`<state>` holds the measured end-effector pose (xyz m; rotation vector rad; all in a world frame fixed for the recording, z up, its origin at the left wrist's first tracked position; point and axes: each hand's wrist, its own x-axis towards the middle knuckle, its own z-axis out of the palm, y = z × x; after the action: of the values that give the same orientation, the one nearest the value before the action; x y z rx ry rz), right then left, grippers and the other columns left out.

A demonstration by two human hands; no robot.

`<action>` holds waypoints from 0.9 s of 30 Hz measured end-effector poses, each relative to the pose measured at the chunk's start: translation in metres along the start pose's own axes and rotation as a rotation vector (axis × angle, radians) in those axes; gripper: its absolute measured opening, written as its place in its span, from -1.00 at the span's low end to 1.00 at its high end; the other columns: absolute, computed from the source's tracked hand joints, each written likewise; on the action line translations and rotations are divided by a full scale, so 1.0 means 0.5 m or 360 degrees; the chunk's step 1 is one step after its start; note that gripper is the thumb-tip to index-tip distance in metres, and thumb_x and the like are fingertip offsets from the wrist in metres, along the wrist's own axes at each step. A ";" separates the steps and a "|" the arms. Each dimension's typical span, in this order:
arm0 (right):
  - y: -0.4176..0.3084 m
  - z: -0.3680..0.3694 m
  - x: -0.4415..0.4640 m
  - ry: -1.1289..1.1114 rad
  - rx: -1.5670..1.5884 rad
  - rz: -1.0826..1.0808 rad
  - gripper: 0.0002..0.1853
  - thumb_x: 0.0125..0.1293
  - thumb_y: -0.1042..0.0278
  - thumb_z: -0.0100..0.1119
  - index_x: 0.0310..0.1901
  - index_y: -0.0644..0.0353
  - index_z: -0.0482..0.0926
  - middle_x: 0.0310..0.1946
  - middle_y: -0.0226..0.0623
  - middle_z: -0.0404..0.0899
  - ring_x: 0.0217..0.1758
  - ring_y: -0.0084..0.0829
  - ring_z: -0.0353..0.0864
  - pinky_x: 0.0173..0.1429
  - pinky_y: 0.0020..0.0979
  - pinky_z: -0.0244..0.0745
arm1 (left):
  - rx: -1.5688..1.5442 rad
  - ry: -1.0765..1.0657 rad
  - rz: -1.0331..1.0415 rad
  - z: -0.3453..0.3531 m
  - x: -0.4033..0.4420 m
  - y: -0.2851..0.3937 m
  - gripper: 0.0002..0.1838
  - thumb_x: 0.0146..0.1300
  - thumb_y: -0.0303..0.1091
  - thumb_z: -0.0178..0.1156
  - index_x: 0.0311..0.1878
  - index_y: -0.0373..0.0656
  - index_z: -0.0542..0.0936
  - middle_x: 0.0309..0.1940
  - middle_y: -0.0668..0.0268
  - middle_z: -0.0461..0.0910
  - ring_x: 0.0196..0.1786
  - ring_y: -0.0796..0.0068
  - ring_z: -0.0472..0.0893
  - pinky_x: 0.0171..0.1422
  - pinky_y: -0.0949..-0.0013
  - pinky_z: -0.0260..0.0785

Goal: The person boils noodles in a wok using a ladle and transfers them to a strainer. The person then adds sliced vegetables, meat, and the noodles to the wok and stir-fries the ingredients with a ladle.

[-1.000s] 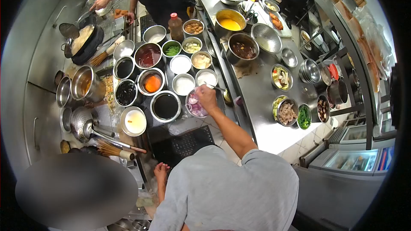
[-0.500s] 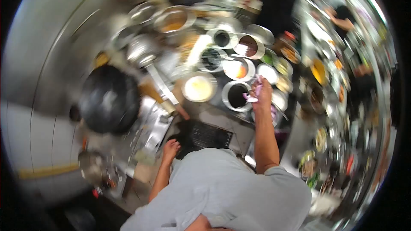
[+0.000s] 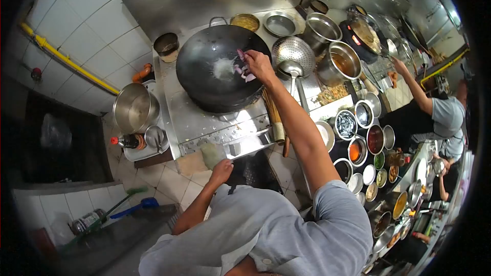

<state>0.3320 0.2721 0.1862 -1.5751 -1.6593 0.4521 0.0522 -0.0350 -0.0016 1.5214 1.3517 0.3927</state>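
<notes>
Here on my head, the one camera looks forward and steeply down, past my shirt (image 3: 255, 230) close below to the wok (image 3: 209, 74) just ahead, slightly left of centre, wall (image 3: 204, 0) behind it up top, while the wide, black-rimmed lens bends smaller, farther pots (image 3: 375, 139) off to the right

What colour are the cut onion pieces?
Purple and white onion pieces, shown in the head view.

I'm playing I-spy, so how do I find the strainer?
Start at the big black wok. Just right of it in the picture lies a round strainer, partly covered by a ladle. Many little holes set it apart from the smooth pots nearby.
</notes>
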 end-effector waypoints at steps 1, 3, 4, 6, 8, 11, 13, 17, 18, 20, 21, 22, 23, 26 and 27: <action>-0.003 0.010 0.002 -0.0015 0.0009 -0.0005 -0.81 0.35 0.30 0.20 -0.15 0.22 0.66 -0.30 -0.02 0.69 -0.24 0.01 0.70 -0.10 -0.16 0.56 | 0.0000 -0.0019 -0.0014 -0.011 -0.002 -0.014 -0.71 0.37 -0.25 0.15 -0.01 -0.29 0.57 -0.27 0.13 0.66 -0.18 0.30 0.67 -0.03 0.30 0.50; -0.015 0.016 -0.008 0.0310 -0.0052 0.0029 -0.81 0.31 0.34 0.23 -0.11 0.20 0.68 -0.28 -0.01 0.70 -0.18 0.02 0.70 -0.08 -0.16 0.57 | -0.0271 -0.0092 -0.0159 -0.019 -0.014 -0.025 -0.75 0.37 -0.28 0.15 -0.06 -0.28 0.55 -0.32 0.20 0.65 -0.24 0.38 0.66 -0.11 0.34 0.50; -0.038 0.003 -0.016 0.0268 -0.0112 0.0167 -0.80 0.27 0.37 0.27 -0.10 0.20 0.69 -0.23 -0.03 0.71 -0.12 -0.02 0.71 -0.03 -0.19 0.57 | -0.0426 -0.0109 -0.0226 -0.015 -0.020 -0.024 -0.75 0.38 -0.29 0.15 -0.05 -0.29 0.56 -0.32 0.22 0.65 -0.27 0.41 0.67 -0.13 0.36 0.51; -0.022 0.009 -0.032 0.0169 0.0021 0.0077 -0.80 0.24 0.39 0.27 -0.11 0.20 0.69 -0.21 -0.01 0.70 -0.10 0.01 0.70 0.00 -0.17 0.56 | -0.0574 -0.0142 -0.0289 -0.004 -0.021 -0.017 -0.75 0.39 -0.29 0.14 -0.04 -0.30 0.56 -0.31 0.24 0.66 -0.29 0.45 0.67 -0.15 0.38 0.52; -0.005 -0.005 -0.062 0.0067 0.0226 -0.0142 -0.80 0.24 0.41 0.28 -0.10 0.21 0.68 -0.20 -0.01 0.70 -0.12 -0.01 0.70 0.01 -0.20 0.56 | -0.0604 -0.0373 -0.0274 0.010 -0.015 -0.006 -0.66 0.43 -0.35 0.13 0.15 -0.38 0.50 -0.17 0.17 0.66 -0.25 0.45 0.68 -0.10 0.39 0.54; 0.012 -0.059 -0.191 0.0475 0.0344 0.0037 -0.78 0.32 0.33 0.26 -0.06 0.21 0.67 -0.25 -0.12 0.72 -0.20 -0.22 0.72 -0.05 -0.31 0.56 | -0.0225 -0.0468 -0.0130 0.001 -0.008 0.080 -0.71 0.44 -0.39 0.10 0.11 -0.37 0.53 -0.20 0.17 0.66 -0.28 0.45 0.68 -0.14 0.39 0.54; -0.014 -0.141 -0.350 0.0488 0.0610 0.0664 -0.78 0.40 0.25 0.22 -0.15 0.25 0.66 -0.37 -0.29 0.68 -0.30 -0.50 0.64 -0.18 -0.43 0.52 | -0.0348 -0.0526 -0.0270 0.027 0.006 0.086 -0.76 0.41 -0.39 0.16 0.04 -0.32 0.57 -0.26 0.21 0.68 -0.32 0.48 0.68 -0.21 0.43 0.56; 0.058 -0.217 -0.754 0.0914 0.0973 0.1064 -0.68 0.47 0.12 0.15 -0.34 0.20 0.59 -0.60 -0.48 0.45 -0.55 -0.67 0.39 -0.45 -0.54 0.32 | -0.0339 -0.0770 -0.0092 0.111 0.030 0.101 -0.77 0.46 -0.37 0.12 0.05 -0.31 0.56 -0.29 0.17 0.68 -0.35 0.49 0.67 -0.24 0.43 0.56; 0.055 -0.250 -0.865 0.1029 0.1061 0.1271 -0.67 0.47 0.09 0.15 -0.33 0.19 0.59 -0.61 -0.49 0.44 -0.58 -0.67 0.36 -0.49 -0.54 0.28 | -0.0370 -0.0861 -0.0089 0.140 0.037 0.100 -0.76 0.46 -0.34 0.13 0.04 -0.29 0.56 -0.29 0.16 0.69 -0.36 0.49 0.67 -0.26 0.46 0.53; 0.036 -0.302 -1.067 0.1469 0.1314 0.1579 -0.68 0.47 0.09 0.12 -0.32 0.18 0.58 -0.60 -0.49 0.43 -0.66 -0.68 0.27 -0.58 -0.54 0.17 | -0.0165 -0.0993 -0.0025 0.206 0.030 0.144 -0.77 0.47 -0.33 0.13 0.04 -0.28 0.56 -0.29 0.18 0.69 -0.35 0.48 0.68 -0.26 0.46 0.53; 0.014 -0.323 -1.162 0.1697 0.1288 0.1622 -0.68 0.47 0.09 0.12 -0.32 0.18 0.58 -0.60 -0.49 0.43 -0.66 -0.68 0.27 -0.58 -0.54 0.17 | -0.0165 -0.1088 -0.0019 0.236 0.022 0.171 -0.77 0.47 -0.34 0.12 0.04 -0.29 0.55 -0.28 0.17 0.69 -0.34 0.47 0.68 -0.24 0.44 0.54; -0.014 -0.344 -1.256 0.2159 0.1299 0.1695 -0.69 0.47 0.12 0.11 -0.33 0.18 0.57 -0.60 -0.48 0.41 -0.66 -0.67 0.27 -0.58 -0.54 0.17 | -0.0122 -0.1206 0.0045 0.272 0.022 0.189 -0.77 0.47 -0.35 0.12 0.05 -0.30 0.55 -0.28 0.17 0.68 -0.33 0.46 0.68 -0.23 0.43 0.55; -0.044 -0.357 -1.346 0.2591 0.1309 0.1737 -0.71 0.48 0.15 0.09 -0.33 0.18 0.56 -0.59 -0.47 0.40 -0.66 -0.65 0.28 -0.59 -0.55 0.17 | -0.0095 -0.1293 0.0103 0.307 0.016 0.203 -0.77 0.47 -0.35 0.12 0.05 -0.30 0.54 -0.27 0.17 0.68 -0.32 0.46 0.68 -0.21 0.42 0.56; -0.089 -0.353 -1.600 0.3605 0.0826 0.1612 -0.79 0.46 0.21 0.07 -0.17 0.18 0.49 -0.53 -0.43 0.39 -0.58 -0.59 0.35 -0.55 -0.53 0.24 | 0.0079 -0.1620 0.0335 0.420 -0.042 0.316 -0.74 0.46 -0.33 0.14 0.05 -0.34 0.55 -0.24 0.17 0.67 -0.26 0.46 0.67 -0.13 0.42 0.55; -0.108 -0.358 -1.664 0.3972 0.0761 0.1514 -0.78 0.45 0.21 0.08 -0.08 0.18 0.46 -0.49 -0.41 0.40 -0.53 -0.57 0.40 -0.52 -0.50 0.28 | 0.0151 -0.1684 0.0458 0.460 -0.067 0.352 -0.73 0.45 -0.33 0.15 0.05 -0.35 0.55 -0.23 0.17 0.67 -0.25 0.45 0.67 -0.12 0.42 0.55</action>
<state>0.3602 -0.5751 0.0929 -0.9921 1.0138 -0.6030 0.3160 -0.1441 0.0578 1.6262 0.3236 -0.3031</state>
